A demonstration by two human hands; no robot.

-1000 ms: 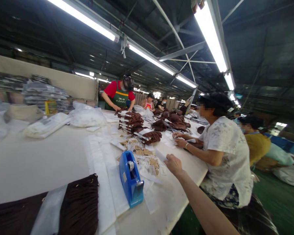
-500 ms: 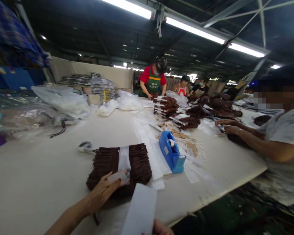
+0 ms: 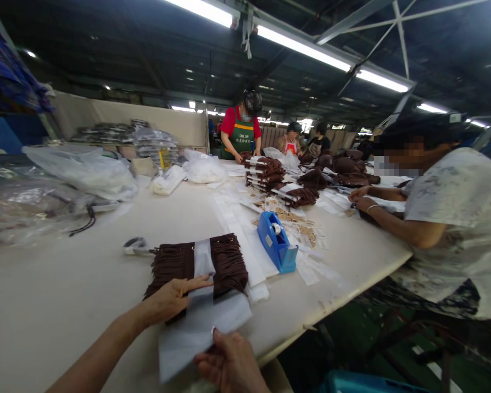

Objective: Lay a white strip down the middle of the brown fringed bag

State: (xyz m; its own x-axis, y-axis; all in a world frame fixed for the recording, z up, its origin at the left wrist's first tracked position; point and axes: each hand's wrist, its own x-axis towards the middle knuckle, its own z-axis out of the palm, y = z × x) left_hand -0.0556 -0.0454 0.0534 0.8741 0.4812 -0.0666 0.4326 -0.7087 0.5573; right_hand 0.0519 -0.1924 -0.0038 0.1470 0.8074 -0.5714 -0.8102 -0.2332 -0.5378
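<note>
On the table before me lies a dark brown fringed bag with metal eyelets and a translucent whitish strip across its middle. My left hand rests on the bag's near part, index finger stretched flat over the strip; its other fingers are partly hidden. Between thumb and fingers, my right hand pinches the edge of a wide translucent sheet, which spreads over the bag's near edge and overlaps the strip's lower end. A blue tape dispenser stands to the right of the bag.
White paper strips lie between bag and dispenser. Behind are tan tags and a stack of wrapped brown bags. Clear plastic bags lie at left. A co-worker sits at right; another person stands across the table.
My right hand has brought the sheet up and left over the bag's near edge. My left index finger now stretches across the strip. The view has shifted right.
</note>
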